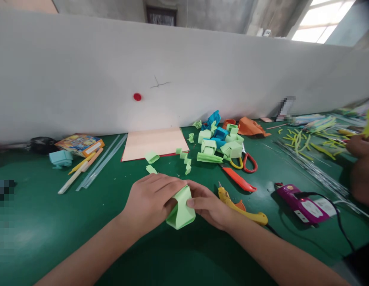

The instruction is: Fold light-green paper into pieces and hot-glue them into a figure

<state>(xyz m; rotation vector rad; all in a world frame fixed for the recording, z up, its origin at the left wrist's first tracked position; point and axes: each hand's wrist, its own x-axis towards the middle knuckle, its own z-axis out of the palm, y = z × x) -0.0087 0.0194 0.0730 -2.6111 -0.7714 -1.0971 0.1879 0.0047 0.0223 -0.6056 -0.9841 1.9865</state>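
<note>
A light green folded paper box (182,210) is held between both hands above the green table. My left hand (153,198) grips it from the left and top, with the fingertips partly hidden behind the paper. From the right, my right hand (209,202) presses its thumb on the box's side, the other fingers curled behind. Just beyond the hands lie a green paper scrap (151,169), another small folded green piece (152,157) and a zigzag-folded green strip (186,161). A yellow glue gun (244,208) rests beside my right hand.
Several green and blue folded papers (220,139) are heaped at the back. Near them lie a red cutter (239,179), scissors (250,163) and a peach sheet (154,143). Glue sticks (101,163) lie left; a purple corded device (305,204) and another person's hand (363,159) are right.
</note>
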